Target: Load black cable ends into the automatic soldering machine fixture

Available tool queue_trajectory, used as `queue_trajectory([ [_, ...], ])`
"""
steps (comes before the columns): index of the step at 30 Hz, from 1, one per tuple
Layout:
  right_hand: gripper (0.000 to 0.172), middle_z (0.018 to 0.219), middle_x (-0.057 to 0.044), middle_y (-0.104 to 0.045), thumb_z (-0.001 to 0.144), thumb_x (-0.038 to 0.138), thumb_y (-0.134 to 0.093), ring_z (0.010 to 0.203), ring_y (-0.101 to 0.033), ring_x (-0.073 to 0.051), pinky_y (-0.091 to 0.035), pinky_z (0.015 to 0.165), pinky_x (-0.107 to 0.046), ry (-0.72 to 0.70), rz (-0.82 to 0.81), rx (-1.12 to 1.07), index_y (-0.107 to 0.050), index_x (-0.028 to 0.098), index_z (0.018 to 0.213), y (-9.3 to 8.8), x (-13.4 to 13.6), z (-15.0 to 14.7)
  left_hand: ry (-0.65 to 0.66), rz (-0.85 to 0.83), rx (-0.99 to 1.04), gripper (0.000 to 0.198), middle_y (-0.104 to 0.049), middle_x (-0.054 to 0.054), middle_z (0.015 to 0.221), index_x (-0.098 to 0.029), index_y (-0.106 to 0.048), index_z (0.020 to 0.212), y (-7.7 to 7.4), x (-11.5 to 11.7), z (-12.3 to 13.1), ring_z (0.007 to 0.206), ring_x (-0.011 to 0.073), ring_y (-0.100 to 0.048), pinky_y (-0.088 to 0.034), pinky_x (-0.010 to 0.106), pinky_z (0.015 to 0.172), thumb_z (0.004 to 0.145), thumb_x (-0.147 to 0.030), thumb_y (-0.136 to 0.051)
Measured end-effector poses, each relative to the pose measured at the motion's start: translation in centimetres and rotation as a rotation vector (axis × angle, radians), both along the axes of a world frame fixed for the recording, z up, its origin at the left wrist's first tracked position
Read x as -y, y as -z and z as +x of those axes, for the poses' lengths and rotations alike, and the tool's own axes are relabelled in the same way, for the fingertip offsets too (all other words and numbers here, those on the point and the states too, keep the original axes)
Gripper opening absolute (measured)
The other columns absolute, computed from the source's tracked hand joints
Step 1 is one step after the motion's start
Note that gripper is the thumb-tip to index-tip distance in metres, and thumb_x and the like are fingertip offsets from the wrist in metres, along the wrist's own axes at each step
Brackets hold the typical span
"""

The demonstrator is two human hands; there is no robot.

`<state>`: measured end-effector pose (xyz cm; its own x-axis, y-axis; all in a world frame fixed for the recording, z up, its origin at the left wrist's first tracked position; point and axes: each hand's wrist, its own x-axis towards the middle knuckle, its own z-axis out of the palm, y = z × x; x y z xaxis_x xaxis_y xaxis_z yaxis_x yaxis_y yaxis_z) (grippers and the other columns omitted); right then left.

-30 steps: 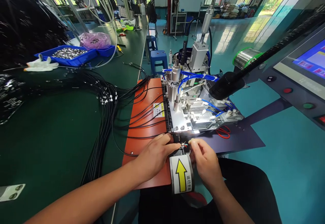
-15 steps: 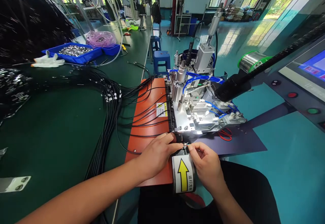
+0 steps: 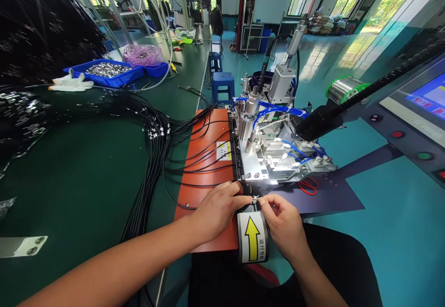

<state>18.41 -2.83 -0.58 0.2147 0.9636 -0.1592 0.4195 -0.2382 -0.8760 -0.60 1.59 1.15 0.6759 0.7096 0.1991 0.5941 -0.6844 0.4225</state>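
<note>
My left hand (image 3: 219,209) is closed on a black cable (image 3: 182,205), close to the cable's end at the front of the machine's track. Thin wires (image 3: 256,198) with light and coloured ends stick out between my two hands. Their tips are pinched between the thumb and forefinger of my right hand (image 3: 283,219). Just below is a round drum (image 3: 253,237) with a yellow arrow label. Beyond my fingers stands the metal machine (image 3: 274,154) with blue air tubes. Several more black cables lie across its orange plate (image 3: 205,158) into the track.
A bundle of black cables (image 3: 148,191) lies on the green table (image 3: 86,168) at left. Farther back are a blue tray (image 3: 104,80) of small metal parts and white gloves (image 3: 71,82). At right are a solder spool (image 3: 346,90) and a control panel (image 3: 410,135) with buttons.
The view has shifted slightly. My hands stay at the same spot by the track, and the fingers at the wire ends have barely moved.
</note>
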Motion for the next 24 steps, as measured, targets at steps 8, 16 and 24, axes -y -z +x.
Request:
queue_trajectory([
  [8, 0.022, 0.088, -0.003, -0.067, 0.093, 0.038, -0.054, 0.077, -0.061, -0.019, -0.045, 0.069, -0.029, -0.120, 0.196, 0.111, -0.069, 0.023, 0.090, -0.4, -0.6, 0.6, 0.005, 0.023, 0.009, 0.032, -0.053, 0.001, 0.088, -0.032, -0.067, 0.112, 0.0, -0.1, 0.0, 0.080, 0.0158, -0.051, -0.041, 0.027, 0.069, 0.094, -0.011, -0.050],
  [16, 0.022, 0.079, -0.001, -0.063, 0.094, 0.037, -0.052, 0.071, -0.058, -0.018, -0.043, 0.066, -0.029, -0.148, 0.176, 0.151, -0.063, 0.021, 0.082, 0.3, -1.1, 0.6, -0.002, 0.059, 0.016, 0.030, -0.054, 0.002, 0.088, -0.030, -0.067, 0.108, 0.8, -0.1, 0.1, 0.078, 0.0167, -0.051, -0.042, 0.028, 0.065, 0.092, -0.011, -0.051],
  [24, 0.025, 0.079, -0.002, -0.062, 0.096, 0.037, -0.045, 0.073, -0.057, -0.019, -0.042, 0.068, -0.031, -0.125, 0.131, 0.200, -0.057, 0.021, 0.082, 0.9, -1.1, 0.2, 0.003, 0.048, -0.121, 0.037, -0.055, 0.004, 0.099, -0.027, -0.061, 0.116, -0.4, 0.5, 0.1, 0.091, 0.0188, -0.053, -0.046, 0.031, 0.078, 0.088, -0.006, -0.048],
])
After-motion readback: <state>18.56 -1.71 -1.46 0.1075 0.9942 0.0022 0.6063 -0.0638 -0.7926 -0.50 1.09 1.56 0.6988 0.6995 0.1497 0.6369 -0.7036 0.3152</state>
